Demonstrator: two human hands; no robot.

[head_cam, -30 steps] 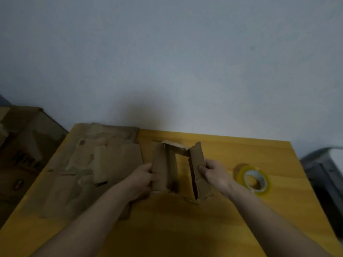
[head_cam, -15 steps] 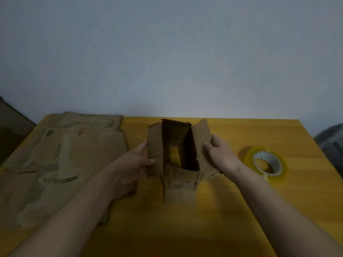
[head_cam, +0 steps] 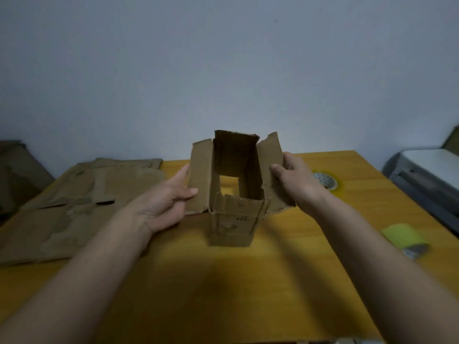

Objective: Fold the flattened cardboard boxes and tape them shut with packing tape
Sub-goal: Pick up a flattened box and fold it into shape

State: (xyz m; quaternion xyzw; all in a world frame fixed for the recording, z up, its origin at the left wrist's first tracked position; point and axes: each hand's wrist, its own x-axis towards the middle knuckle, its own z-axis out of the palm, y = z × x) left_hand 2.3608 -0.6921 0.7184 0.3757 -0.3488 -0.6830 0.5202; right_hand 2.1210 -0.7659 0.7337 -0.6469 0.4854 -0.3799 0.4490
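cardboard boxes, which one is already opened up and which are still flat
The small cardboard box at the table's middle is opened into a tube, its side flaps held by the left hand and right hand. The flattened boxes lie stacked left of it.

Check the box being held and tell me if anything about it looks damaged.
The cardboard box looks worn. The flap held by the right hand has a torn, ragged edge, and the near flap's top edge is frayed and uneven. The flap in the left hand looks straighter. The bottom is open, so the table shows through.
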